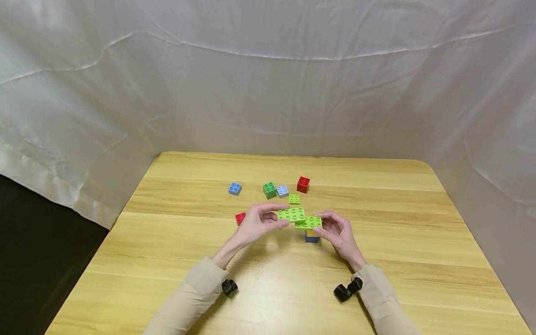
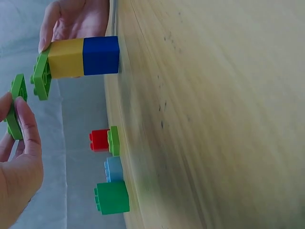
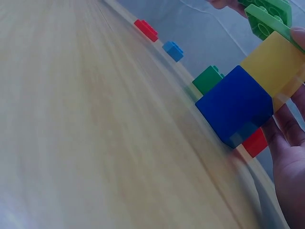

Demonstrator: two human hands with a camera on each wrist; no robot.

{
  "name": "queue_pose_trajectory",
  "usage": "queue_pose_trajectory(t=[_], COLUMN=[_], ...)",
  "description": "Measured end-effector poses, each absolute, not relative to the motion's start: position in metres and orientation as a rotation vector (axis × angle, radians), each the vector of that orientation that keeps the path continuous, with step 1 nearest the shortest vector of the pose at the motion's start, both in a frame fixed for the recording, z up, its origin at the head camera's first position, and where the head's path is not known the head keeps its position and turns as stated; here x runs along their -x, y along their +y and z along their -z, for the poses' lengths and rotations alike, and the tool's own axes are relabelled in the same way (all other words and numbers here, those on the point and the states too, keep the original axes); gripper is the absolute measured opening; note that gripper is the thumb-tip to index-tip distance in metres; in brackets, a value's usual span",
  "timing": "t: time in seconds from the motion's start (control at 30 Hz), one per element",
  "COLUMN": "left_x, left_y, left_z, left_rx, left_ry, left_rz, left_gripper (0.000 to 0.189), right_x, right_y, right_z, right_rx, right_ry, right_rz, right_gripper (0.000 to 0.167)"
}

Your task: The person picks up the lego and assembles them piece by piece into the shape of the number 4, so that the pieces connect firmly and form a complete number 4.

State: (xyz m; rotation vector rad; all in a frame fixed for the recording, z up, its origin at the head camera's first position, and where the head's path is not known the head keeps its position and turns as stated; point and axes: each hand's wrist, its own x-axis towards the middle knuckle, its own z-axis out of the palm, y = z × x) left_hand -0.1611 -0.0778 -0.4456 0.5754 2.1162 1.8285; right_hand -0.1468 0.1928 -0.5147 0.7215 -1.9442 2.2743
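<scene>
One stack is gripped by the right hand. Above it, an unjoined plate is pinched by the left hand.

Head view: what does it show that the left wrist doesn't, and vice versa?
Head only: the medium blue brick, the red brick beside the left hand, and both sleeves.

Left wrist only: undersides of the left lime plate and right lime plate.

Both: left hand and right hand holding those plates, the right one atop a yellow brick on a dark blue brick, plus a green brick and light blue brick.
</scene>
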Motion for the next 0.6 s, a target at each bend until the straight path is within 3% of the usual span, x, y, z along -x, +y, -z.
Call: queue_pose_trajectory(t=[0.6], left_x=[0.1607], left_y=[-0.0703], left_z=[0.4489], left_rx=[-0.691], left_ry=[2.088], left_rz=[-1.768], left_gripper=[0.044], right_x=[0.147], right_y=[0.192], right_z=[0.5152], right_rx=[-0.742], right_ry=[-1.905], right_rz=[-2.311], right_gripper=[0.032])
